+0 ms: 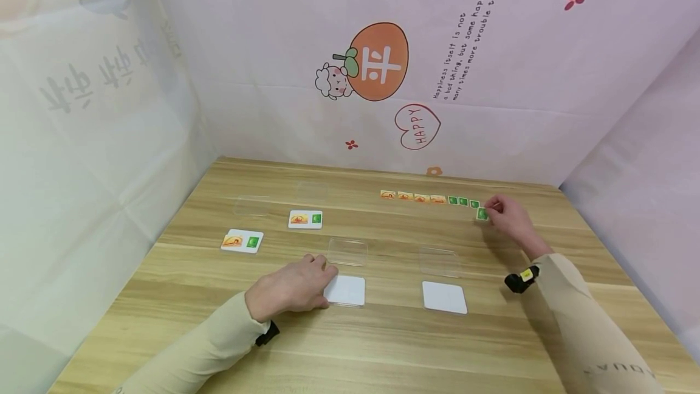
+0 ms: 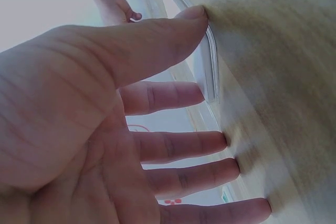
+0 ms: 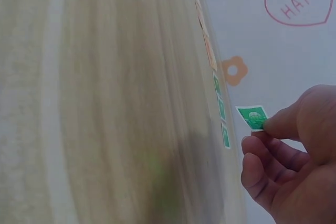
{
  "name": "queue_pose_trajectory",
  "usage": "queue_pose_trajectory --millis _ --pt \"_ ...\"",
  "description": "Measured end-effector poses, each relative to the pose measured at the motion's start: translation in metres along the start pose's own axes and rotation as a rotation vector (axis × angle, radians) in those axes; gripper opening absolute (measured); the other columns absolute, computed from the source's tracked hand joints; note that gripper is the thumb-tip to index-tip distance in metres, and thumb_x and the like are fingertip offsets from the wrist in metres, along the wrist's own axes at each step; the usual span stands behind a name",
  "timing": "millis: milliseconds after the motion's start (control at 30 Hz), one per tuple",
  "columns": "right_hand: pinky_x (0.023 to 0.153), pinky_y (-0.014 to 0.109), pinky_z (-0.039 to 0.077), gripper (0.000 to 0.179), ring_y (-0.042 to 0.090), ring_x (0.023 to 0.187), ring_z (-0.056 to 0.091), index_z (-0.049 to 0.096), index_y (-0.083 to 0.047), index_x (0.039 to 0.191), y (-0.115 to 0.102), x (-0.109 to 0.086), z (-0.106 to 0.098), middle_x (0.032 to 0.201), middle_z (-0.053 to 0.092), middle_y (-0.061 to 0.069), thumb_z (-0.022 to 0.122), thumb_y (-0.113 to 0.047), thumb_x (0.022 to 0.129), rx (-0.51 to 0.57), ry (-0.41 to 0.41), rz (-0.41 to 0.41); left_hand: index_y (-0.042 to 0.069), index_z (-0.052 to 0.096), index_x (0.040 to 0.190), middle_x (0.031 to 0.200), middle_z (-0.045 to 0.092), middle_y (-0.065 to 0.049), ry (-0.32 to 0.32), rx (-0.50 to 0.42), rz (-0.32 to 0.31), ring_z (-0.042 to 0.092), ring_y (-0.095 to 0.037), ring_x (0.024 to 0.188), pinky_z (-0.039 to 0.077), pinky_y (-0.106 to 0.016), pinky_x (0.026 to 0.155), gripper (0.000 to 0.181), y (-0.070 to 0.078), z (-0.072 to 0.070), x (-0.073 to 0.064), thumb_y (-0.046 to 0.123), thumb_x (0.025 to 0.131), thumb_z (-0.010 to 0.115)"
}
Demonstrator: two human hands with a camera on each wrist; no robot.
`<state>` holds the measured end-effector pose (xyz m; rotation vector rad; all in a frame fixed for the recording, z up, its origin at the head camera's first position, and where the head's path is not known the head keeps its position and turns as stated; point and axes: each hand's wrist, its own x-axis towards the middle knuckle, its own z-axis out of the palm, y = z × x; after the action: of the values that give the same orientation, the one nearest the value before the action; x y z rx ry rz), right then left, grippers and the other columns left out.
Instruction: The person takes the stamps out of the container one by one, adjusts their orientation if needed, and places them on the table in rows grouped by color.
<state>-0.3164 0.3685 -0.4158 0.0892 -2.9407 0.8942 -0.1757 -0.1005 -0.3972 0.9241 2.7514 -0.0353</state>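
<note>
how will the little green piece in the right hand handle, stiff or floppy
The green piece is probably light, being small and flat. It seems fairly stiff, jutting out unsagging from the right hand.

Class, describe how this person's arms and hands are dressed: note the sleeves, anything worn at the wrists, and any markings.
The left sleeve and right sleeve are long and beige; dark lettering marks the right one. Each wrist carries a small black device, the left device and right device, the latter with a yellow label. Left hand and right hand are ungloved.
</note>
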Motion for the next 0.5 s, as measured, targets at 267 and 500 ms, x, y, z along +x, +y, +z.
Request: queue_pose_trajectory --millis 267,500 --pt "0.056 0.026 0.048 0.021 0.013 0.068 0.056 0.056 0.008 0.11 0.011 0.009 -0.001 0.092 0.063 0.024 0.05 -0.009 0.098 0.029 0.018 0.01 0.014 0.057 0.123 0.115 0.059 -0.008 -0.007 0.001 -0.005 0.056 -0.018 0.096 0.052 -0.033 0.08 0.048 0.0 -0.001 0.0 0.042 0.088 0.072" --pt "0.057 0.026 0.047 0.02 0.011 0.067 0.055 0.057 0.007 0.106 0.016 0.015 0.0 0.085 0.063 0.016 0.05 -0.008 0.095 0.024 0.05 0.021 0.014 0.057 0.123 0.116 0.059 -0.008 -0.012 0.002 -0.01 0.056 -0.018 0.097 0.052 -0.033 0.081 0.047 0.001 -0.002 -0.001 0.042 0.088 0.072"
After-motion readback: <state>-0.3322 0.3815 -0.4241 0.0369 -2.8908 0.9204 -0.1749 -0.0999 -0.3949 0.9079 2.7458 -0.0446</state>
